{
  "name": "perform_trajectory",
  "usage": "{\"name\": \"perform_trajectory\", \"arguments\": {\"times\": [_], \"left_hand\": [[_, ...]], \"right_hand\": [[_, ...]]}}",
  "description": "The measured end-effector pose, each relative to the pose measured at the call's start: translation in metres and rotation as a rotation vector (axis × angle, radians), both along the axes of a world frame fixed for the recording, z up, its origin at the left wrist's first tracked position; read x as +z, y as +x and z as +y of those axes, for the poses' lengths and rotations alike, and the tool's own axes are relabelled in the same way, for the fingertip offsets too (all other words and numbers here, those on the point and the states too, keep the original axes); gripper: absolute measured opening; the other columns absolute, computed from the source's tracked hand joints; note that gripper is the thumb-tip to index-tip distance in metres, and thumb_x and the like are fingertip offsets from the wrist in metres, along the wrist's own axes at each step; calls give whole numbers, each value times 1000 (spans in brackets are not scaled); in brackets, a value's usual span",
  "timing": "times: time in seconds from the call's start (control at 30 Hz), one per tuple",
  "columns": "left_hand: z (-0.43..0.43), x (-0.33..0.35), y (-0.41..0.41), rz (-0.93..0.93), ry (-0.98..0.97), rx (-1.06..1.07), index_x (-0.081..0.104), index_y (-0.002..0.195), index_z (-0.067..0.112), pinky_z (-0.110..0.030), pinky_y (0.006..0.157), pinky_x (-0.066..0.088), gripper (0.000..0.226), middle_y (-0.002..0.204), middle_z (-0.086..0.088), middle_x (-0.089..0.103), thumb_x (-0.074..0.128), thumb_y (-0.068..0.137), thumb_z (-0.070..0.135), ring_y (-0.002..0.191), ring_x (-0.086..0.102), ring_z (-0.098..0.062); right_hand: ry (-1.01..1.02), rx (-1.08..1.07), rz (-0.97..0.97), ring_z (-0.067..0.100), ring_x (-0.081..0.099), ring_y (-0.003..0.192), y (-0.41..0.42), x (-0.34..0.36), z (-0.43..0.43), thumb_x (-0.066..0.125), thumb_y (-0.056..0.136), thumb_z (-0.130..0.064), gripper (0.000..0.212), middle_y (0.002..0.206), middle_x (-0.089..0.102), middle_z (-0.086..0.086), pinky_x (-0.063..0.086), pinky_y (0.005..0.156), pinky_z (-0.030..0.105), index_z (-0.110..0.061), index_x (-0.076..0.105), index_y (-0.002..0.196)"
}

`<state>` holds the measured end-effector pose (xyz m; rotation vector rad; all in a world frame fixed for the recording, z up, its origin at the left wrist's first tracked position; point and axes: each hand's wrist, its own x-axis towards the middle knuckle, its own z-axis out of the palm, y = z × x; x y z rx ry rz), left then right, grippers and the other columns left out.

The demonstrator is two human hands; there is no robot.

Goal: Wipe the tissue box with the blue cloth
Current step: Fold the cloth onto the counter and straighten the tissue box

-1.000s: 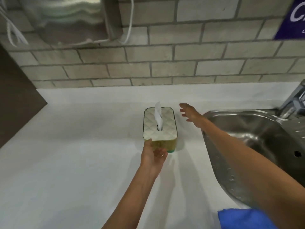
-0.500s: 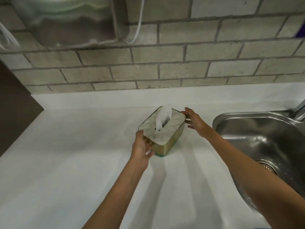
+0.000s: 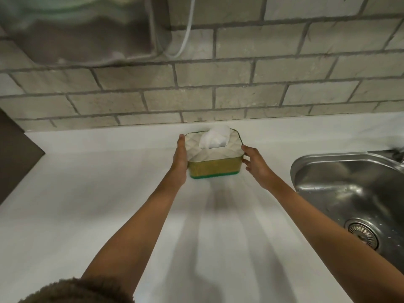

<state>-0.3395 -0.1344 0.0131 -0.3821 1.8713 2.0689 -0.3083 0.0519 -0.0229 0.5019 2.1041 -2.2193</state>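
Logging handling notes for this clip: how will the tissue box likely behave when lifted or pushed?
The tissue box looks stiff: straight walls, held between the left hand and right hand. Probably light for its size, since it holds tissue. Its low, wide shape suggests sliding on the counter rather than tipping.

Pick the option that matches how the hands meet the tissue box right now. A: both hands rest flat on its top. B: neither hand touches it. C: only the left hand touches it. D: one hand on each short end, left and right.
D: the left hand lies against the left end of the tissue box and the right hand against its right end, on the white counter.
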Motion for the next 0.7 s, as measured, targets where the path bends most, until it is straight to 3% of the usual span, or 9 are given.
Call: {"name": "perform_trajectory", "arguments": {"times": [0.07,0.1,0.17,0.43,0.53,0.7], "left_hand": [[0,1,-9,15,-6,-8,45,137,15,-25,92,34,64,140,-7,52,22,94,56,122,49,-20],[0,0,-13,18,-17,-12,45,137,14,-25,92,34,65,141,-7,51,21,94,57,124,48,-20],[1,-1,-21,25,-38,-14,45,137,14,-25,92,34,66,140,-7,52,20,94,58,122,49,-20],[5,-10,-34,20,-103,-4,42,140,17,-34,111,30,69,145,-8,46,20,92,61,132,42,-24],[6,-12,-34,20,-97,-2,39,141,20,-35,112,29,68,147,-6,44,20,91,61,134,40,-23],[4,-14,-36,32,-83,-14,39,141,18,-33,110,31,67,146,-7,45,20,92,60,133,42,-23]], "right_hand": [[8,-27,-9,40,38,129,-7,-3,-2,39,94,-31,19,116,56,19,37,91,35,-17,45,83],[22,-41,-20,37,40,129,-10,-6,-2,40,94,-33,17,130,49,21,34,92,34,-16,44,91],[38,-51,-36,29,42,128,-16,-10,-1,41,93,-36,24,139,42,14,30,91,29,-16,41,106],[34,-55,-78,23,44,125,-25,-15,4,43,90,-43,36,137,43,7,27,93,31,-17,38,114],[45,-50,-88,23,43,126,-25,-13,2,44,90,-44,45,135,43,5,27,94,31,-14,37,122],[45,-50,-108,23,42,126,-26,-10,1,45,89,-46,37,123,42,1,27,96,31,-18,36,113]]}}
